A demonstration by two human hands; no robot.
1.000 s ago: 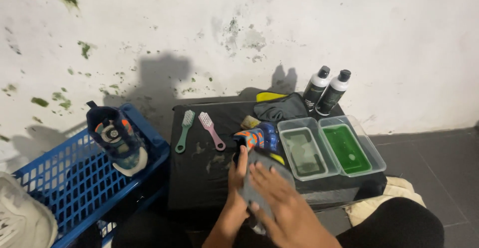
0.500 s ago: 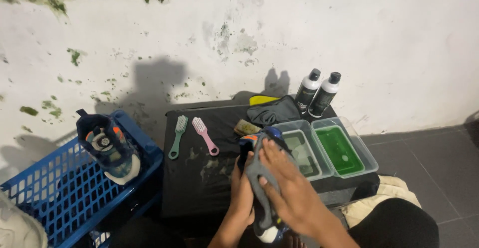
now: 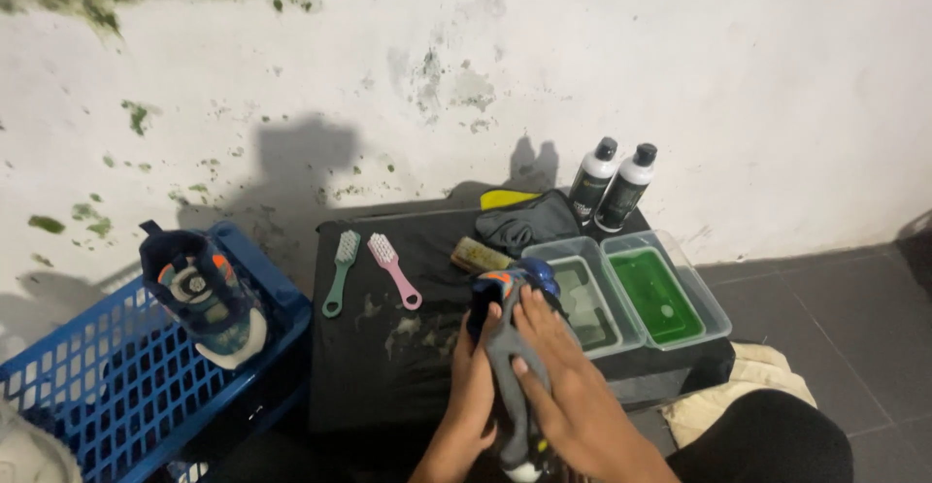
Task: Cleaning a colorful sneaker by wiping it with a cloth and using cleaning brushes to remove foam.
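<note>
I hold a dark blue sneaker [image 3: 513, 284] upright over the front of the black tabletop [image 3: 388, 366], its toe pointing up. My left hand [image 3: 471, 396] grips its side from the left. My right hand [image 3: 558, 381] presses a grey cloth [image 3: 510, 362] against the shoe. The matching sneaker [image 3: 199, 294] stands in a blue plastic crate [image 3: 87, 396] at the left.
A green brush [image 3: 340, 269] and a pink brush [image 3: 391, 267] lie on the black top. Two clear tubs [image 3: 631, 294] sit at the right, one with green liquid. Two black-and-white bottles [image 3: 612, 185], a dark cloth [image 3: 529, 219] and a wooden brush [image 3: 481, 253] are behind. White stained wall beyond.
The view has shifted slightly. My hands have raised the sneaker and slid the grey cloth along it; the shoe's toe now stands higher above my fingers.
</note>
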